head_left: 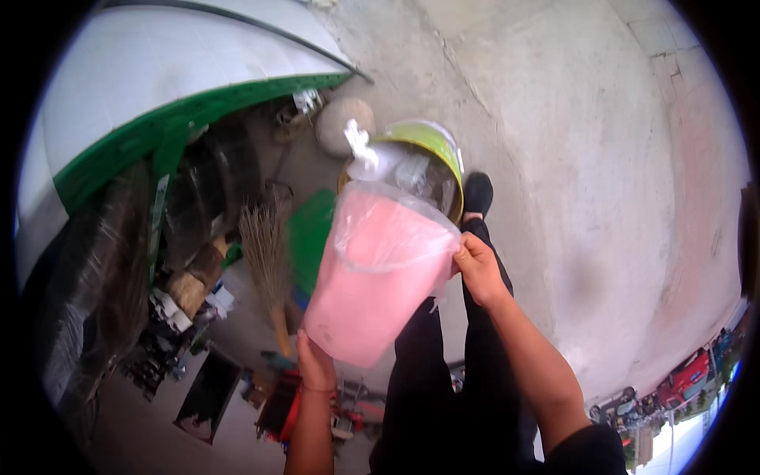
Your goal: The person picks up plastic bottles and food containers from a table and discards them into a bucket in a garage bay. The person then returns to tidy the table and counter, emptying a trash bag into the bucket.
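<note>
A pink waste bin [364, 309] with a clear plastic liner [396, 226] is tipped, its mouth toward a yellow-green bucket [427, 133] on the floor. My left hand [315, 362] grips the bin near its base. At the rim, my right hand [480, 265] is closed on the bin's side and the liner's edge. Crumpled white tissue [360, 144] shows at the bucket's left edge; whether it is falling or resting there I cannot tell. Inside the bucket lies clear and whitish rubbish [413, 172]. The bin hides the bucket's near side.
A twig broom [265, 245] and a green object [311, 237], perhaps a dustpan, are left of the bin. Behind them is a round stone-like object [344, 125]. A green-edged white structure [198, 99] covers dark wrapped items at left. My shoe [478, 195] is beside the bucket.
</note>
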The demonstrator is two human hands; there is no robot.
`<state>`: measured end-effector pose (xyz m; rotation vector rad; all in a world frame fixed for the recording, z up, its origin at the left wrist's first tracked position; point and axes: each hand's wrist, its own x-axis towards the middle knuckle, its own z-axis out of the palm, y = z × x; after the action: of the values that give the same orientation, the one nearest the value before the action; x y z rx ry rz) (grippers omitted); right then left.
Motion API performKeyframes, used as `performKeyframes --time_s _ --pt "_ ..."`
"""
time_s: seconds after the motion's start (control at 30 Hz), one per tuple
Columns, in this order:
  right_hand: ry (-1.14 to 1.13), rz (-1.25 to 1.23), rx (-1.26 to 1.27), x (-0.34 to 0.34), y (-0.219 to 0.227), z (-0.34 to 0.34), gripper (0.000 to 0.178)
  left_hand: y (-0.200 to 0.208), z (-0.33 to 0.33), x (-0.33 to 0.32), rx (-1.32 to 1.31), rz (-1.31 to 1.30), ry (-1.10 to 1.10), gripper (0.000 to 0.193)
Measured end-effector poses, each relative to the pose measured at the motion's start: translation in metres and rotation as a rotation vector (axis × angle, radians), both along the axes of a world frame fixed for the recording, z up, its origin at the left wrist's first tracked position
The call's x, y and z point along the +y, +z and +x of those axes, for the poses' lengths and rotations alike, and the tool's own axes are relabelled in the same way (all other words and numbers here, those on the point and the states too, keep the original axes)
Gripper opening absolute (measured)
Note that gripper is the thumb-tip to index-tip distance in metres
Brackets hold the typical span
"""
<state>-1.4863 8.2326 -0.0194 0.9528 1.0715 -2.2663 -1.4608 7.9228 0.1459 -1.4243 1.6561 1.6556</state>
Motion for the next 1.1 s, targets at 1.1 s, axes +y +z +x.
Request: performKeyframes --time_s 1.1 --pt "0.814 1.184 0.596 -0.026 0.049 -0.111 0.011 0.041 0.220 -0.012 -0.314 -0.354 0.294 0.048"
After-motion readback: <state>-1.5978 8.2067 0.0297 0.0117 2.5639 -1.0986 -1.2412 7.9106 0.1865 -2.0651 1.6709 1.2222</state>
